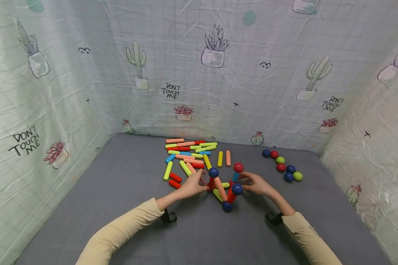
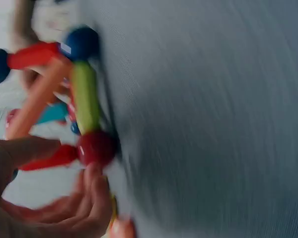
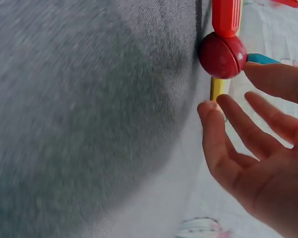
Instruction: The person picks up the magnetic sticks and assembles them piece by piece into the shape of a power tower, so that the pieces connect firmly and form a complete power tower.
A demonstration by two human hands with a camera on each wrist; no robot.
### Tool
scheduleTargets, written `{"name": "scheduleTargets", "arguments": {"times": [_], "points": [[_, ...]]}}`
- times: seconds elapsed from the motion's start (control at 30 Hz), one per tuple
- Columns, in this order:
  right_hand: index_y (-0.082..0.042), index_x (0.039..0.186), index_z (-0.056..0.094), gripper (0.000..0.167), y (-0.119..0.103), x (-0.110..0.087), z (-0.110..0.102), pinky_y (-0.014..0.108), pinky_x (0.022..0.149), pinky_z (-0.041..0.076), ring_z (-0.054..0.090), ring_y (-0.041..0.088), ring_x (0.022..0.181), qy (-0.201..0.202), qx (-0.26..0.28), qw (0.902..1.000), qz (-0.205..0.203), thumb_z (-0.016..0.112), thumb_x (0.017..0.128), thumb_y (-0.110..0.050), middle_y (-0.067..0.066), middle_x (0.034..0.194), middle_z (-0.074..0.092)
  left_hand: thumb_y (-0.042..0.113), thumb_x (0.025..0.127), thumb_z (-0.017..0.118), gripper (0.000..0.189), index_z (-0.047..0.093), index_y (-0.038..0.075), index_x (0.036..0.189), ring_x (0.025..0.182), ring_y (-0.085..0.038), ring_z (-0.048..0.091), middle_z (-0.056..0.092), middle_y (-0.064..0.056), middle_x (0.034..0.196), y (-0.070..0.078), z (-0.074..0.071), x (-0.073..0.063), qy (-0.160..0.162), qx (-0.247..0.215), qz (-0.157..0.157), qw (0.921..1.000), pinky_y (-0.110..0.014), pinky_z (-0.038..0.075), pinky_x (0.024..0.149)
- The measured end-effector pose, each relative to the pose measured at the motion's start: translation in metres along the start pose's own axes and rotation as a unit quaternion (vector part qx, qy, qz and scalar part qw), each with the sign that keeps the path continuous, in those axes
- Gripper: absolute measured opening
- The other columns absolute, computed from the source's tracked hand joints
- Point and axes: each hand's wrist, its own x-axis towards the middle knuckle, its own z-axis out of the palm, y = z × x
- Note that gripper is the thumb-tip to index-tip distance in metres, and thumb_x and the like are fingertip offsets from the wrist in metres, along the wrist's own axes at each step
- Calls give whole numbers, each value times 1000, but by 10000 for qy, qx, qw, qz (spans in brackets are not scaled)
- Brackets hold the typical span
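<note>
A structure of balls and short sticks stands between both hands. Its tops are a blue ball [image 1: 213, 172], a second blue ball [image 1: 237, 189] and a red ball [image 1: 238, 168]. An orange stick [image 1: 220, 189] slants down to a blue base ball [image 1: 227, 206]. My left hand [image 1: 192, 184] is at the left corner; fingertips touch the red base ball [image 2: 97, 148], and the thumb lies near an upright red stick [image 2: 52, 157]. At the other side, my right hand [image 3: 258, 144] has spread fingers, its thumb beside another red base ball [image 3: 222, 55] and a blue stick [image 3: 262, 59].
Loose sticks [image 1: 185, 157] in red, orange, blue and yellow-green lie behind and left of the structure. Several loose balls [image 1: 280, 167] sit at the back right. A printed cloth [image 1: 192, 92] hangs around the grey tabletop [image 1: 205, 239].
</note>
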Motion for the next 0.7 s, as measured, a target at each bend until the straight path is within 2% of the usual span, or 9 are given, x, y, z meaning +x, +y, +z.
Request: {"name": "scheduleTargets", "arguments": {"times": [0.03, 0.07, 0.1, 0.17, 0.23, 0.33, 0.47, 0.63, 0.7], "points": [[10, 127, 39, 47, 2, 2, 0, 40, 76, 51, 54, 44, 102, -121, 207, 9997, 8, 54, 84, -3, 32, 119, 49, 12, 81, 63, 47, 41, -3, 119, 64, -15, 61, 64, -16, 91, -1, 1, -1, -215, -660, -403, 9968, -27, 51, 56], [10, 127, 37, 48, 4, 3, 0, 40, 76, 51, 53, 44, 104, -232, 423, 9988, 71, 54, 85, -4, 33, 120, 48, 11, 83, 60, 43, 41, -3, 119, 67, -17, 63, 64, -19, 93, -2, 2, -2, -404, -1304, -781, 9876, -29, 52, 58], [11, 128, 36, 48, 6, 5, 0, 40, 77, 50, 51, 45, 106, -349, 624, 9973, 135, 53, 85, -4, 33, 121, 46, 12, 86, 56, 40, 40, -3, 119, 69, -19, 65, 64, -21, 96, -2, 3, -3, -568, -1869, -1143, 9741, -32, 53, 59], [10, 128, 35, 47, 8, 8, 1, 40, 80, 50, 49, 44, 110, -545, 1008, 9930, 273, 51, 86, -4, 33, 124, 44, 12, 89, 50, 39, 36, -2, 123, 79, -26, 66, 61, -25, 105, -3, 5, -3, -774, -2892, -1757, 9378, -39, 54, 65], [8, 130, 35, 47, 10, 9, 2, 40, 83, 49, 47, 44, 114, -675, 1371, 9873, 429, 50, 87, -5, 32, 126, 42, 11, 91, 44, 39, 33, -2, 127, 89, -32, 64, 56, -28, 113, -2, 8, -3, -856, -3637, -2120, 9030, -44, 52, 71], [7, 129, 37, 45, 15, 9, 2, 40, 85, 48, 46, 41, 116, -776, 1611, 9821, 590, 48, 88, -7, 30, 128, 42, 10, 92, 39, 42, 31, -7, 130, 102, -38, 58, 49, -30, 121, -2, 11, 1, -870, -4220, -2414, 8695, -49, 49, 80], [11, 124, 41, 41, 17, 4, -2, 36, 80, 50, 54, 33, 106, -867, 1679, 9798, 649, 49, 88, -8, 29, 122, 48, 9, 90, 39, 36, 39, -8, 122, 107, -37, 55, 47, -26, 126, -2, 13, 10, -684, -4515, -2706, 8475, -50, 44, 87], [11, 122, 43, 38, 14, -4, -4, 33, 76, 51, 60, 22, 94, -1233, 2031, 9688, 701, 48, 88, -7, 26, 118, 51, 7, 87, 42, 7, 47, 4, 89, 100, -34, 57, 50, -20, 117, -4, 13, 27, -382, -4617, -2761, 8421, -51, 44, 87], [9, 123, 43, 38, 12, -6, -2, 34, 78, 51, 60, 23, 96, -1416, 2213, 9623, 699, 48, 89, -8, 26, 120, 50, 8, 88, 41, 8, 47, 4, 91, 99, -34, 57, 50, -20, 117, -5, 9, 32, -350, -4596, -2720, 8447, -52, 44, 88]]}}
